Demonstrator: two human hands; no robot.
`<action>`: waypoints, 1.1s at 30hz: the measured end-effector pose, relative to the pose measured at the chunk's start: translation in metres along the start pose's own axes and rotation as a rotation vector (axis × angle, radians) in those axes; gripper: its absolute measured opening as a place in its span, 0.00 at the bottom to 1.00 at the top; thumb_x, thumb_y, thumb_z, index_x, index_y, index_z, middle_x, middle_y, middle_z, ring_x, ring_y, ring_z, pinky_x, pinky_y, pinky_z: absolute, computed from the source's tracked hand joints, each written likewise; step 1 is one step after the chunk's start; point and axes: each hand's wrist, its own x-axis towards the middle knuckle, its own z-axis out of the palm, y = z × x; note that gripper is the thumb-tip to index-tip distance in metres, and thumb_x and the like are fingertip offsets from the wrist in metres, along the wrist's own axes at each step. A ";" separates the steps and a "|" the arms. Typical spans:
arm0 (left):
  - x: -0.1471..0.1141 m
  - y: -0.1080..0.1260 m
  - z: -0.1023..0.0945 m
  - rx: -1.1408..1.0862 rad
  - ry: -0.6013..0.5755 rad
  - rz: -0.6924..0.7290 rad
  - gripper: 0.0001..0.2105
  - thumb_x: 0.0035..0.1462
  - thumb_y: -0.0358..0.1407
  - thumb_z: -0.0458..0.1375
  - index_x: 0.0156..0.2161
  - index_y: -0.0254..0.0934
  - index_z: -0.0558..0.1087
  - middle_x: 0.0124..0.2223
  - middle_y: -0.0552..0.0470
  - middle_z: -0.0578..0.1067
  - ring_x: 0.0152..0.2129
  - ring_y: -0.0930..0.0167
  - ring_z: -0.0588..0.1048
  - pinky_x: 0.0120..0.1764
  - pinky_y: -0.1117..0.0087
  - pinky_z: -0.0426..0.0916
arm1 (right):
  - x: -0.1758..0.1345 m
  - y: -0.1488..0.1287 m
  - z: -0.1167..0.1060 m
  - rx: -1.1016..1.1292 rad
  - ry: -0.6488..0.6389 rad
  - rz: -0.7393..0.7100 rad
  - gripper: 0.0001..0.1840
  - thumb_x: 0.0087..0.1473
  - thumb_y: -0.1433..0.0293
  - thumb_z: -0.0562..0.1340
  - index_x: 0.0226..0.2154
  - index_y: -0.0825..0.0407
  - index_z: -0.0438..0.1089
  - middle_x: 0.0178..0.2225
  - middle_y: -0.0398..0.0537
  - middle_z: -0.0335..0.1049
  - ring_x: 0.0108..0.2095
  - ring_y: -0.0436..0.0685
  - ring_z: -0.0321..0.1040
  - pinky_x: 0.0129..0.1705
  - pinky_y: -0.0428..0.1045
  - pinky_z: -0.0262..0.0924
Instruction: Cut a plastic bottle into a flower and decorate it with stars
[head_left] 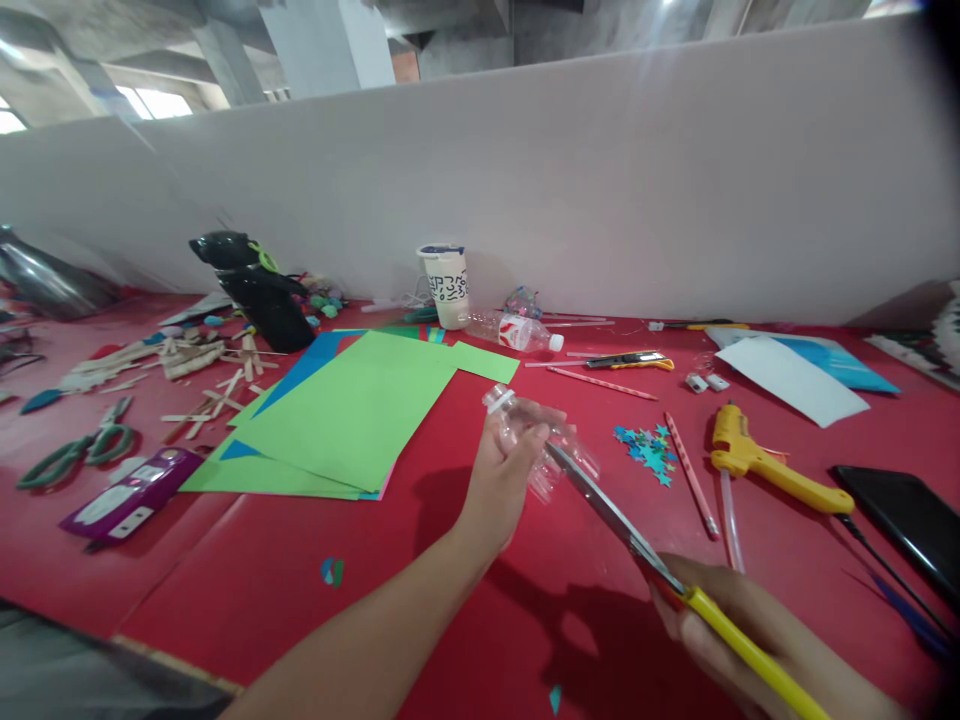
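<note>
My left hand (506, 470) is closed around a clear plastic bottle piece (504, 405), its neck end pointing up and away from me. Strips of clear plastic spread from its lower side, to the right of my fingers. In my right hand (720, 610) is a pair of scissors (615, 515) with yellow handles. The blades point up and left, and their tips reach the plastic beside my left thumb. Whether the tips touch the plastic I cannot tell. Part of the right hand is hidden behind the scissor handles.
Green paper sheets (360, 400) lie to the left, near green-handled scissors (82, 450) and a purple box (139, 495). A yellow glue gun (772, 470), blue star sequins (649, 452) and a black phone (900, 530) are at right. Behind lie another bottle (517, 330) and a cutter (630, 360).
</note>
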 end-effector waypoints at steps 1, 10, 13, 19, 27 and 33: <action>-0.001 -0.001 0.000 0.007 -0.014 0.008 0.06 0.55 0.33 0.58 0.38 0.38 0.66 0.43 0.48 0.75 0.41 0.67 0.75 0.47 0.63 0.66 | 0.000 0.000 0.001 -0.002 -0.001 -0.002 0.27 0.47 0.43 0.57 0.23 0.49 0.70 0.20 0.45 0.68 0.22 0.55 0.66 0.25 0.45 0.64; -0.002 -0.005 -0.001 0.034 -0.028 0.013 0.06 0.54 0.34 0.59 0.39 0.39 0.69 0.42 0.49 0.75 0.41 0.66 0.75 0.48 0.62 0.65 | -0.002 0.002 0.001 -0.017 0.001 0.028 0.27 0.48 0.43 0.57 0.23 0.50 0.69 0.20 0.44 0.67 0.22 0.55 0.66 0.25 0.46 0.64; -0.002 -0.003 -0.001 0.034 -0.030 0.018 0.07 0.54 0.34 0.59 0.39 0.39 0.69 0.43 0.49 0.75 0.41 0.66 0.75 0.47 0.62 0.65 | -0.003 0.001 0.001 -0.019 0.007 0.021 0.27 0.48 0.43 0.57 0.23 0.50 0.70 0.20 0.45 0.66 0.22 0.55 0.65 0.26 0.46 0.64; -0.001 -0.003 -0.002 0.067 -0.064 0.046 0.05 0.56 0.34 0.56 0.39 0.39 0.68 0.43 0.49 0.76 0.41 0.67 0.75 0.47 0.63 0.66 | -0.003 0.001 0.002 -0.012 0.022 0.031 0.27 0.48 0.44 0.58 0.23 0.51 0.71 0.18 0.43 0.64 0.20 0.52 0.63 0.23 0.45 0.62; -0.004 0.002 0.004 0.120 -0.115 0.068 0.07 0.55 0.33 0.58 0.40 0.37 0.65 0.42 0.47 0.75 0.40 0.66 0.75 0.45 0.61 0.67 | -0.005 -0.002 0.001 -0.019 0.047 -0.013 0.30 0.48 0.41 0.54 0.25 0.50 0.71 0.21 0.45 0.68 0.20 0.53 0.65 0.25 0.45 0.64; -0.004 0.003 0.005 0.146 -0.118 0.084 0.08 0.55 0.36 0.58 0.39 0.36 0.65 0.42 0.46 0.75 0.40 0.65 0.75 0.45 0.61 0.67 | -0.005 -0.004 0.005 0.008 0.044 0.023 0.32 0.47 0.39 0.52 0.22 0.50 0.70 0.19 0.45 0.67 0.20 0.53 0.64 0.26 0.46 0.64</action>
